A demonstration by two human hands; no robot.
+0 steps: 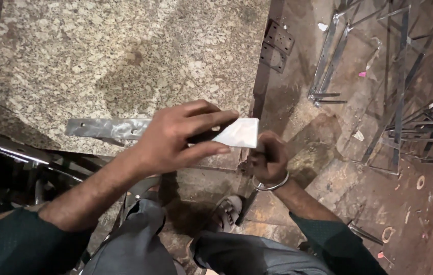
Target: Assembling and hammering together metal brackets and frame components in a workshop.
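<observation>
A metal workshop: welded steel frames and drilled plates lie on the dirty floor.

The person wears a dark green top with long sleeves; the left sleeve covers the arm up to the forearm, and the right sleeve ends below the wrist. On the right wrist there is a thin silver bangle. The trousers are grey. On one foot a grey sandal shows.
</observation>
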